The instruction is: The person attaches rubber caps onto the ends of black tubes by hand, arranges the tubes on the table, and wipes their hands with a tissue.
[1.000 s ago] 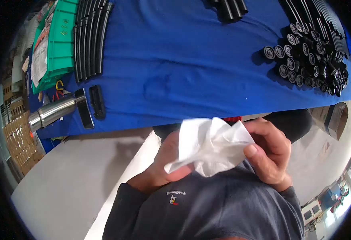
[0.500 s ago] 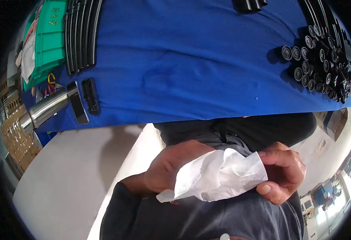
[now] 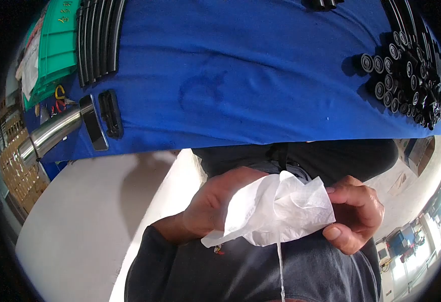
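Observation:
A crumpled white tissue [image 3: 281, 209] is spread between my two hands, above my lap and close to my dark shirt. My left hand [image 3: 213, 201] supports it from the left and behind, its fingertips hidden by the paper. At the right edge, my right hand [image 3: 358, 214] has its thumb and fingers curled, with the fingertips against the tissue. A thin whitish strand [image 3: 281, 269] runs from the tissue's lower edge down toward the bottom of the view; I cannot tell what it is.
A blue-covered table [image 3: 230, 90] lies ahead. On its left are a green bin [image 3: 59, 45], black tubes [image 3: 99, 43], a steel cylinder [image 3: 57, 132], a phone [image 3: 93, 123], a black case [image 3: 110, 115] and pliers [image 3: 59, 93]. Many black round-ended parts [image 3: 401, 75] are heaped right.
The tissue and my hands have risen slightly, and the tissue is spread a bit wider. The pale strand now reaches up to the tissue; before, only its bottom end showed. The view has shifted slightly.

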Tool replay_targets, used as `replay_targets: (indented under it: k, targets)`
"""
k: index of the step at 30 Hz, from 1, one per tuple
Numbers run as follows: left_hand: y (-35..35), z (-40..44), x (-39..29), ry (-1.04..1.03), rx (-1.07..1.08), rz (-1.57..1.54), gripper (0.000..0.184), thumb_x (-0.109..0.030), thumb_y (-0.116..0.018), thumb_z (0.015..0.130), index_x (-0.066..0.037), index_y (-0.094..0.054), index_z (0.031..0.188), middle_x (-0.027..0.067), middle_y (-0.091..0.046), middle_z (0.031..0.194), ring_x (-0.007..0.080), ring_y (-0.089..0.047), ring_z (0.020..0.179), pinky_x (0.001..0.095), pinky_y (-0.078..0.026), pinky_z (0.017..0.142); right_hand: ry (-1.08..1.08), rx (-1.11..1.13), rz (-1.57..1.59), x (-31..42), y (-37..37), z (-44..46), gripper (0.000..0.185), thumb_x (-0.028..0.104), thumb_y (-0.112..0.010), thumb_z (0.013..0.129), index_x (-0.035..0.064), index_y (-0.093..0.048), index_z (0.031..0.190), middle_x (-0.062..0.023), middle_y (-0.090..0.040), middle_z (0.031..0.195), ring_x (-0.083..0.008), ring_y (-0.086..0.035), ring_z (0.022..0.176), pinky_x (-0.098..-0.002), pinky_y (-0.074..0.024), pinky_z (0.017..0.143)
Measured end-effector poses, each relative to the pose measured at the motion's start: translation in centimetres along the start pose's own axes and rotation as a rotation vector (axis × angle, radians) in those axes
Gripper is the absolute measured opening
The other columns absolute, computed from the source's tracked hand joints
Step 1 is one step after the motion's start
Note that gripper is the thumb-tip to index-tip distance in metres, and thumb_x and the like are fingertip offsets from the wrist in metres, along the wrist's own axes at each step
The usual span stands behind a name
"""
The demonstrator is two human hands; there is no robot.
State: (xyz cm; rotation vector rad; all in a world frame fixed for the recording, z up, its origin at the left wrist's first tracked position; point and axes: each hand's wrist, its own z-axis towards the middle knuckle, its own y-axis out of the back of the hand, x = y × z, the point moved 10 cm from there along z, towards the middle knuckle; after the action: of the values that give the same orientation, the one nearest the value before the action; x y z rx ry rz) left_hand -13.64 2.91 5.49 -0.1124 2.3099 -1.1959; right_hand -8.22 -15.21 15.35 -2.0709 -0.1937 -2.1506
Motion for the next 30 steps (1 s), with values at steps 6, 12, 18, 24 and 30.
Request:
replay_targets:
  k: [6, 12, 18, 24, 30]
  targets:
    - [0.0, -0.3, 0.1, 0.069, -0.044, -0.044, 0.089, -0.021, -0.09, 0.074, 0.001, -0.046, 0.148, 0.0106, -0.053, 0.143, 0.0213, -0.051, 0.134, 0.0371, -0.035, 0.115, -0.014, 0.002, 0.043, 0.0, -0.1, -0.3, 0.04, 0.01, -0.08, 0.078, -0.0172, -0.066, 0.104, -0.0271, -0.073, 0.089, -0.0237, -0.073, 0.068, -0.0303, -0.0586, 0.06]
    - [-0.5, -0.7, -1.4, 0.052, -0.085, -0.035, 0.092, -0.019, -0.091, 0.07, 0.001, -0.046, 0.147, 0.0091, -0.056, 0.14, 0.0206, -0.053, 0.131, 0.0363, -0.036, 0.114, -0.006, 0.015, 0.057, 0.2, -0.4, -0.2, 0.038, 0.004, -0.079, 0.073, -0.0176, -0.067, 0.103, -0.0265, -0.073, 0.087, -0.0254, -0.073, 0.069, -0.0318, -0.0593, 0.062]
    - [-0.8, -0.3, -0.9, 0.108, -0.134, -0.175, 0.085, -0.018, -0.091, 0.074, 0.0, -0.047, 0.144, 0.0092, -0.056, 0.14, 0.0207, -0.053, 0.131, 0.0379, -0.039, 0.112, -0.013, 0.077, 0.018, 0.2, -0.8, -0.2, 0.033, -0.002, -0.078, 0.075, -0.0158, -0.068, 0.103, -0.0262, -0.073, 0.088, -0.0271, -0.074, 0.071, -0.0323, -0.0596, 0.062]
    - [-4.7, -1.3, -3.2, -0.04, 0.233, -0.141, 0.072, -0.013, -0.087, 0.084, 0.002, -0.045, 0.141, 0.0152, -0.059, 0.136, 0.0213, -0.059, 0.124, 0.0388, -0.047, 0.105, 0.106, 0.11, 0.137, 2.6, -3.0, 0.1, 0.024, 0.003, -0.079, 0.075, -0.0039, -0.076, 0.098, -0.0146, -0.072, 0.08, -0.0172, -0.071, 0.067, -0.0258, -0.0543, 0.054]
    - [-6.7, -2.4, -5.9, -0.319, 0.349, -0.243, 0.051, -0.008, -0.08, 0.089, 0.006, -0.052, 0.13, 0.0254, -0.064, 0.119, 0.0289, -0.067, 0.107, 0.0379, -0.054, 0.094, 0.324, 0.269, 0.185, 5.0, -6.1, -2.9, 0.016, 0.015, -0.073, 0.092, 0.0097, -0.076, 0.106, -0.0105, -0.072, 0.095, -0.0228, -0.069, 0.083, -0.0386, -0.0374, 0.083]
